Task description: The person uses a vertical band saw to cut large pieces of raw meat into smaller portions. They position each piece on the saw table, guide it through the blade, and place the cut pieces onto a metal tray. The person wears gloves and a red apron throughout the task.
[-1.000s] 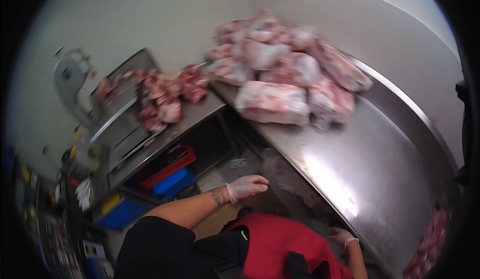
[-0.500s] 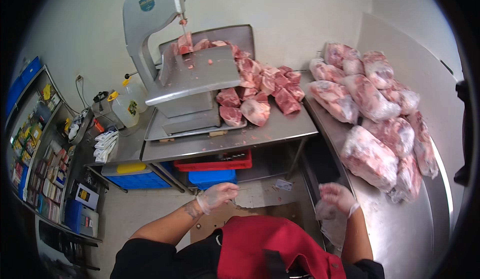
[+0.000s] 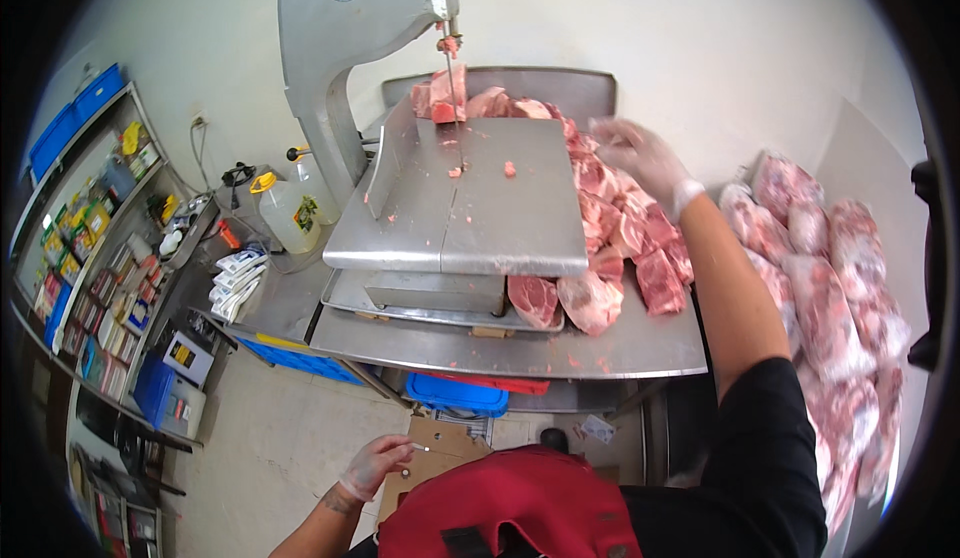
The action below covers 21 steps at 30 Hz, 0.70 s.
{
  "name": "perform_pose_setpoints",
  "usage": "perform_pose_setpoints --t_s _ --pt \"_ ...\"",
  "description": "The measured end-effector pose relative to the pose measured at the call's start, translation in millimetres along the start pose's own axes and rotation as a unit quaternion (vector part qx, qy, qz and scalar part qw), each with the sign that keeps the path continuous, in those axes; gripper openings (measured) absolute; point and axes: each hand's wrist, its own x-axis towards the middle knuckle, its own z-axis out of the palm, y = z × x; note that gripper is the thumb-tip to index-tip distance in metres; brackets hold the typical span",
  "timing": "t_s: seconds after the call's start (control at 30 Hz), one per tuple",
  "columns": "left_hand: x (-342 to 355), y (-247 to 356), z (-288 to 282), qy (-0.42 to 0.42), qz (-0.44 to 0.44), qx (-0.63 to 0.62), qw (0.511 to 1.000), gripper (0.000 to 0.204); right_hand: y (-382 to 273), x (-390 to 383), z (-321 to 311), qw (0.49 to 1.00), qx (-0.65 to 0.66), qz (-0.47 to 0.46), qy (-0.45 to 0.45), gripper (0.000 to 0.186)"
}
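My right hand [image 3: 640,158], in a clear plastic glove, reaches over the heap of cut raw meat chunks [image 3: 600,208] on the steel table, its fingers apart and slightly bent. It is just right of the meat band saw [image 3: 350,18]. One meat chunk [image 3: 445,93] stands at the back of the saw table [image 3: 510,208], beside the blade [image 3: 455,88]. My left hand [image 3: 375,466], also gloved, is low in front of the table, fingertips pinched on a small thin white thing [image 3: 420,447] whose kind I cannot make out.
Plastic-wrapped meat pieces [image 3: 825,308] lie on the right-hand counter. Jugs with yellow caps [image 3: 290,213] and folded white packets [image 3: 238,280] stand left of the saw. A blue bin [image 3: 455,395] sits under the table. Stocked shelves [image 3: 110,248] line the left wall.
My right hand has moved up and forward from beside the right counter to the meat heap; the clear plastic near it is out of sight. My left hand is lower and further left. The view has shifted closer.
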Motion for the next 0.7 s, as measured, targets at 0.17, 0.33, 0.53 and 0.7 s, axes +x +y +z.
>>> perform_pose_setpoints --t_s 0.17,0.33,0.53,0.7 --pt "-16.9 -3.6 24.2 0.185 0.021 -0.118 0.975 0.037 -2.2 215.5 42.4 1.0 -0.009 -0.012 -0.014 0.065" --pt "-27.2 -14.4 94.5 0.266 0.005 -0.191 0.945 0.037 -14.8 367.5 120.5 0.986 -0.16 -0.01 -0.035 0.067" --pt "-40.8 -24.9 155.1 0.357 -0.027 -0.225 0.906 0.035 -22.3 410.2 185.9 0.937 -0.298 0.021 -0.18 0.066" --pt "-44.7 -22.1 168.3 0.383 -0.014 -0.251 0.889 0.035 -24.1 383.2 165.8 0.894 -0.381 -0.01 -0.237 0.055"
